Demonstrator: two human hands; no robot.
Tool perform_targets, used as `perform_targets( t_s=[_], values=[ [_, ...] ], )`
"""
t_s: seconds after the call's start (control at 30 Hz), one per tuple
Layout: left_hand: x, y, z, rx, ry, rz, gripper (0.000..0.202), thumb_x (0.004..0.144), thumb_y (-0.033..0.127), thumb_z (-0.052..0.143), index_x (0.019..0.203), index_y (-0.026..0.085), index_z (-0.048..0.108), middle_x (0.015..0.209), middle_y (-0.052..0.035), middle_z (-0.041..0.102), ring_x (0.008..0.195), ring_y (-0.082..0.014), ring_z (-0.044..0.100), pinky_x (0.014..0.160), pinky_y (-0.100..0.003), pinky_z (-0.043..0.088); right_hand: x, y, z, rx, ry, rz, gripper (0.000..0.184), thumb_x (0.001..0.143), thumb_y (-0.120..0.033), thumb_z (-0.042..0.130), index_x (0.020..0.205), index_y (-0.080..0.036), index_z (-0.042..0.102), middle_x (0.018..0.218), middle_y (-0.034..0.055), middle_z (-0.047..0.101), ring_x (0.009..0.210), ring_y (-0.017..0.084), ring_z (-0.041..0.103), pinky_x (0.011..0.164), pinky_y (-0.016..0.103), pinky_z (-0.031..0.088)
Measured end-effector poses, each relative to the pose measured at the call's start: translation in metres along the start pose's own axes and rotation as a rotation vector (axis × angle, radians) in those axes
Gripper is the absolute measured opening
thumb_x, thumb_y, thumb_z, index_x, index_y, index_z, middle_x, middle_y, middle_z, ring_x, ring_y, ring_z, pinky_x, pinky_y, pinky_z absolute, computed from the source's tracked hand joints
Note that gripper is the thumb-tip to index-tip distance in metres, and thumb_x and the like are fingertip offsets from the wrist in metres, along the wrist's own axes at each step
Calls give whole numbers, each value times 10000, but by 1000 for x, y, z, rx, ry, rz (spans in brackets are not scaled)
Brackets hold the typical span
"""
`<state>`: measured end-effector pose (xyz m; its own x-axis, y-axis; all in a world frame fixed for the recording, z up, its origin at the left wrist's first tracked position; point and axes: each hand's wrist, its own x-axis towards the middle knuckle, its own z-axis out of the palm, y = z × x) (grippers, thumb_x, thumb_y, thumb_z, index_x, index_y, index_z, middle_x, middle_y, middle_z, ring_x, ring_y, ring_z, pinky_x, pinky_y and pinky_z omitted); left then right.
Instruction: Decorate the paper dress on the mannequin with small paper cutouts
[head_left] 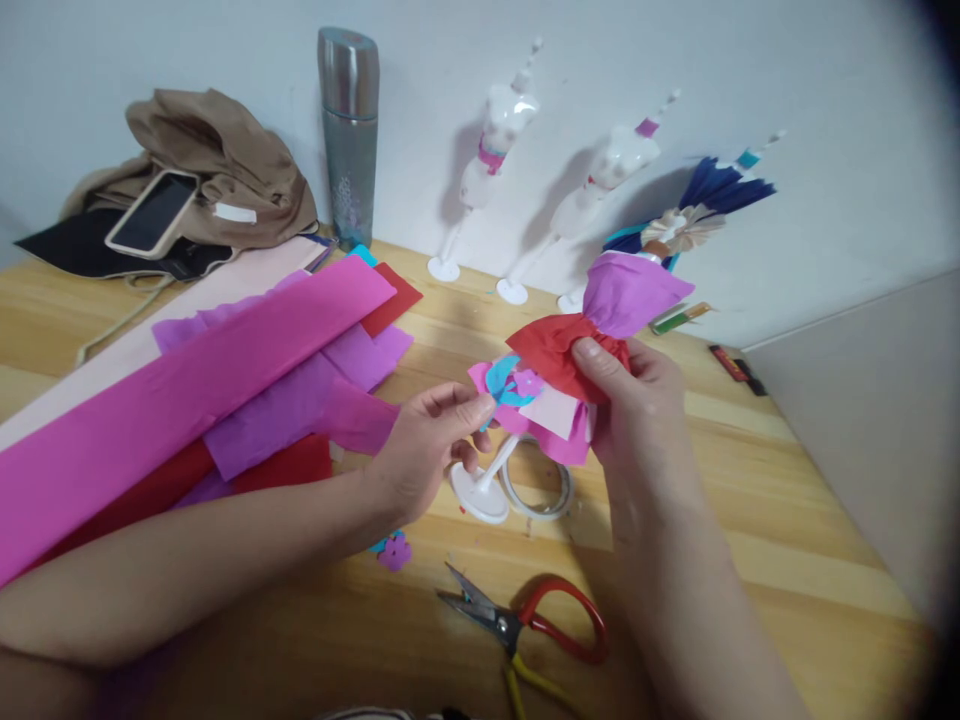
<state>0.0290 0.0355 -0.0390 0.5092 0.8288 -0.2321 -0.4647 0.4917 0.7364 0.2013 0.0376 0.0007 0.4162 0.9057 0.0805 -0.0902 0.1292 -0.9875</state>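
My right hand [649, 430] is wrapped round a small figure in a paper dress [551, 355], its thumb pressed on the red layer. The dress has a purple top, a red middle and a pink and pale lower skirt. It leans to the right, above a white round-footed stand [478, 492]. At the skirt's left edge, my left hand [427, 440] pinches a blue paper leaf piece [504, 380] between thumb and fingers. A pink-purple paper flower [529, 383] lies against those leaves. Whether leaves and flower are fixed to the skirt, I cannot tell.
Open scissors [502, 622] lie in front, near another paper flower [394, 551]. A tape roll [551, 505] sits behind the stand. Folded crepe paper [195, 370] covers the left. White figures [495, 150] and a flask [349, 140] stand by the wall; a phone [152, 212] rests on brown cloth.
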Motion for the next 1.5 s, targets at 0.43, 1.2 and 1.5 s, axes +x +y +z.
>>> perform_targets(
  t_s=[0.43, 1.2, 1.5],
  values=[
    [3, 0, 0, -83, 55, -37, 289, 765, 404, 791, 754, 150, 654, 700, -3, 583, 554, -89, 540, 454, -203, 321, -2, 7, -2, -29, -42, -88, 169, 669, -335, 909, 784, -249, 818, 776, 7, 801, 629, 198, 713, 647, 359, 599],
    [18, -6, -8, -113, 24, 68, 346, 903, 498, 671, 869, 157, 720, 829, -58, 691, 792, -162, 601, 729, -283, 458, -1, 12, -16, -315, -46, -452, 147, 735, -338, 882, 825, -318, 768, 768, 8, 727, 705, 253, 662, 648, 408, 516],
    [21, -13, -17, 36, -53, 72, 269, 682, 363, 863, 785, 148, 739, 782, -23, 695, 725, -117, 564, 739, -278, 434, 3, 15, -16, -324, -38, -531, 139, 719, -370, 878, 786, -313, 770, 713, -18, 708, 646, 223, 623, 610, 361, 514]
  ],
)
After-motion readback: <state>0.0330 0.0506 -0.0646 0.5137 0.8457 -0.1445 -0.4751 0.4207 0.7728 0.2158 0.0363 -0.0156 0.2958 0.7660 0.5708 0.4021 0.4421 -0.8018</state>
